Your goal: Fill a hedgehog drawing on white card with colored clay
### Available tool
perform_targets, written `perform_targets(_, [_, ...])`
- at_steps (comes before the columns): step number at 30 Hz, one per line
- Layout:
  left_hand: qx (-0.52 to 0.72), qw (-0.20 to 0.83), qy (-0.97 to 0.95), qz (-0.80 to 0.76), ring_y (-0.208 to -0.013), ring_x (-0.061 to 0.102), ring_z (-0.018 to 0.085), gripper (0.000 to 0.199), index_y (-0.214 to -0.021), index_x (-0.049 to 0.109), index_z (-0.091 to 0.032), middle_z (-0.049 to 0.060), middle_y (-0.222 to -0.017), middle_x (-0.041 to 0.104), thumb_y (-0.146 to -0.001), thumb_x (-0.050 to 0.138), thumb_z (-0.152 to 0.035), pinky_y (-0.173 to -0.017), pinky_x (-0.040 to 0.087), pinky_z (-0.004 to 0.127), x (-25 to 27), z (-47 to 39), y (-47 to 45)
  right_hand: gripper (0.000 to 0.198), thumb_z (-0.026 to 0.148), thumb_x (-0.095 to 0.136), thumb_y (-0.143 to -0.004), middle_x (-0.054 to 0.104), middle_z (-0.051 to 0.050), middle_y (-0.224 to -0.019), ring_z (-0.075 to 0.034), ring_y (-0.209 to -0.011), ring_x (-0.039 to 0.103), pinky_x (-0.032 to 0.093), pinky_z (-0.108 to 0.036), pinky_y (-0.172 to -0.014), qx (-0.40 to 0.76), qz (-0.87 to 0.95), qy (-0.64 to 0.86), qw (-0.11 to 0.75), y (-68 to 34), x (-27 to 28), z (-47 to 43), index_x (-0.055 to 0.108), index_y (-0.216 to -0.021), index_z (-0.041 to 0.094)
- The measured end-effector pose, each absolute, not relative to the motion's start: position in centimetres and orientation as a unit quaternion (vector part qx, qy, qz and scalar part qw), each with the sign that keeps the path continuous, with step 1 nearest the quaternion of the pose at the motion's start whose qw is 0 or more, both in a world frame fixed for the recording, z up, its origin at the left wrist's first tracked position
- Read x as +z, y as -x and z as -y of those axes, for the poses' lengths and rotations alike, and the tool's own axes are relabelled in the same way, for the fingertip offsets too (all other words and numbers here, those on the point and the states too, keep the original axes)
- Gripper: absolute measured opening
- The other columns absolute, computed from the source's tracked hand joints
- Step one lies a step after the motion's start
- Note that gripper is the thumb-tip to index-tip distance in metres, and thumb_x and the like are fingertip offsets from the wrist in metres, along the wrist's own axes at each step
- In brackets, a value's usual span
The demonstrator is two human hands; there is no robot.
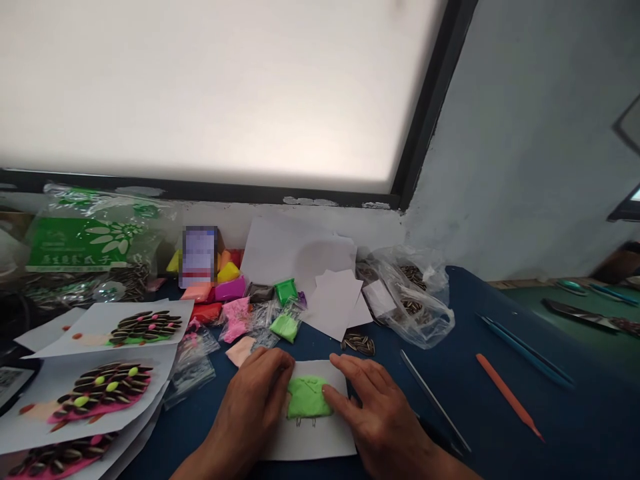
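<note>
A flattened patch of light green modelling clay [309, 397] lies on a white sheet of paper [320, 441] in front of me. Small drawn legs show on the paper below it. My left hand [257, 393] rests at the paper's left side, fingers bent and close together beside the clay. Its fingertips are partly hidden, so whether they hold anything cannot be seen. On the other side, my right hand [377, 407] is open, fingers apart over the paper's right edge, with the thumb touching the clay's right edge. Just beyond the paper sits a small pile of sunflower seeds [358, 344].
Finished seed-and-clay hedgehog pictures [113, 393] are stacked at left. Bagged coloured clay [235, 317], blank paper [333, 303] and a plastic bag of seeds [415, 300] stand behind. At right lie a metal tool [434, 399], an orange tool [507, 393] and blue tweezers [525, 350].
</note>
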State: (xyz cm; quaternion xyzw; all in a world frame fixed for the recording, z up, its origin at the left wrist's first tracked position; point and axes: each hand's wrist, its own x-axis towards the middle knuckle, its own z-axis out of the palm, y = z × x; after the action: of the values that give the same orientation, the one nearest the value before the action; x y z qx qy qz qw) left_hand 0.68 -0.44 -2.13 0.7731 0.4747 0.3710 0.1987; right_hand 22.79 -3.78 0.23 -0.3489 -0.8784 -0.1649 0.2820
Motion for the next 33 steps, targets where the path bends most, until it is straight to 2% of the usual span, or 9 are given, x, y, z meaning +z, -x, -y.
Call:
perform_targets(5, [0.377, 0.192, -0.77, -0.478, -0.079, 0.059, 0.022, 0.02, -0.084, 0.057, -0.022, 0.004, -0.083, 0.063, -0.094, 0.04, -0.024, -0.072, 0.045, 0.032, -2.2, 0.4, -0.7, 0.032, 0.005, 0.043, -0.088, 0.063, -0.022, -0.124, -0.031, -0.112, 0.061, 0.055, -0.048, -0.086, -0.147, 0.883, 0.357, 0.266, -22.8, 0.2, 3.7, 0.068, -0.106, 0.015])
perform_targets(10, [0.379, 0.196, -0.766, -0.48, -0.08, 0.06, 0.022, 0.021, -0.083, 0.057, -0.023, 0.005, -0.083, 0.064, -0.095, 0.041, -0.026, -0.072, 0.046, 0.032, -2.1, 0.5, -0.7, 0.042, 0.005, 0.045, -0.084, 0.056, -0.024, -0.132, -0.032, -0.118, 0.057, 0.052, -0.05, -0.09, -0.086, 0.896, 0.353, 0.255, -22.6, 1.1, 3.6, 0.063, -0.121, 0.014])
perform_targets(14, [0.381, 0.194, -0.766, -0.48, -0.079, 0.06, 0.022, 0.021, -0.082, 0.058, -0.022, 0.005, -0.082, 0.063, -0.094, 0.041, -0.026, -0.071, 0.046, 0.032, -2.0, 0.5, -0.8, 0.035, 0.022, 0.051, -0.09, 0.048, -0.023, -0.141, -0.036, -0.128, 0.048, 0.045, -0.055, -0.099, -0.013, 0.9, 0.387, 0.199, -22.0, 1.9, 3.7, 0.063, -0.122, 0.017])
perform_targets(19, [0.378, 0.191, -0.77, -0.477, -0.08, 0.06, 0.023, 0.021, -0.083, 0.058, -0.022, 0.006, -0.084, 0.064, -0.093, 0.04, -0.024, -0.071, 0.047, 0.033, -1.8, 0.5, -0.9, 0.036, 0.04, 0.05, -0.096, 0.044, -0.022, -0.146, -0.039, -0.135, 0.04, 0.04, -0.057, -0.103, 0.0, 0.908, 0.387, 0.159, -21.6, 1.5, 3.6, 0.065, -0.119, 0.018])
perform_targets(25, [0.38, 0.181, -0.772, -0.477, -0.078, 0.059, 0.023, 0.022, -0.081, 0.058, -0.021, 0.006, -0.082, 0.064, -0.093, 0.039, -0.024, -0.07, 0.048, 0.034, -1.7, 0.6, -0.9, 0.039, 0.04, 0.043, -0.1, 0.044, -0.024, -0.145, -0.038, -0.131, 0.046, 0.044, -0.056, -0.099, -0.003, 0.898, 0.39, 0.203, -21.3, 1.3, 3.3, 0.06, -0.128, 0.019])
perform_targets(31, [0.38, 0.178, -0.771, -0.479, -0.075, 0.058, 0.022, 0.023, -0.08, 0.058, -0.022, 0.005, -0.079, 0.063, -0.094, 0.039, -0.025, -0.068, 0.047, 0.033, -1.5, 0.5, -1.0, 0.038, 0.042, 0.047, -0.097, 0.047, -0.023, -0.144, -0.039, -0.134, 0.042, 0.042, -0.058, -0.102, 0.011, 0.901, 0.405, 0.157, -20.4, 1.8, 2.9, 0.065, -0.121, 0.018])
perform_targets(33, [0.384, 0.18, -0.767, -0.482, -0.074, 0.058, 0.022, 0.024, -0.079, 0.058, -0.022, 0.005, -0.077, 0.063, -0.094, 0.039, -0.026, -0.067, 0.046, 0.032, -1.5, 0.5, -1.1, 0.04, 0.042, 0.045, -0.098, 0.046, -0.023, -0.144, -0.038, -0.134, 0.043, 0.042, -0.057, -0.102, 0.013, 0.896, 0.414, 0.163, -20.3, 1.9, 2.9, 0.063, -0.125, 0.018])
